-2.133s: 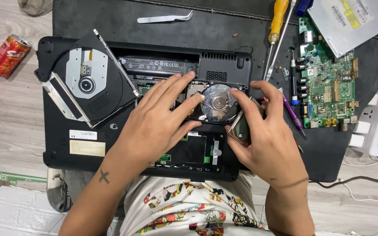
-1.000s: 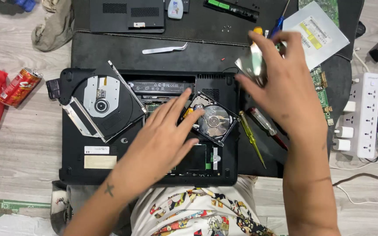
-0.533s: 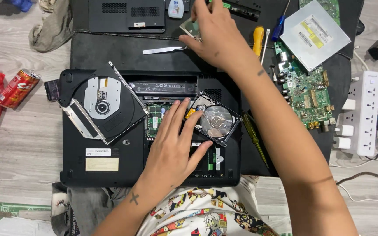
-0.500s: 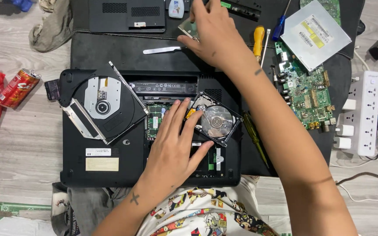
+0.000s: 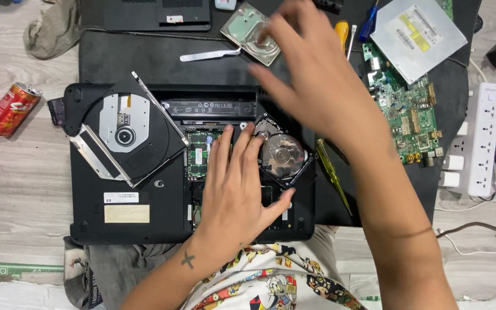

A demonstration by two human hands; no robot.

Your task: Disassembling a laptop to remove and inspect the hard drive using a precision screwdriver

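Left hand [image 5: 237, 192] lies flat, open, steadying the laptop base [image 5: 127, 218]; right hand [image 5: 311, 80], fingers spread and empty, hovers just beside the drive cover [image 5: 247, 31] — best kept slow there.

Laptop base [image 5: 127, 218] lies on a mat [image 5: 144, 57] on the floor [image 5: 18, 172]. Optical drive [image 5: 124, 129] sits on its left half, open disk [image 5: 282, 155] in the bay right of centre. Left hand [image 5: 239, 192] flat on the base, just left of the disk. Right hand [image 5: 317, 74] above, beside a drive cover [image 5: 248, 31]. Circuit board [image 5: 409, 109] right, power strip [image 5: 480, 138] beyond it. Can [image 5: 11, 109] far left.
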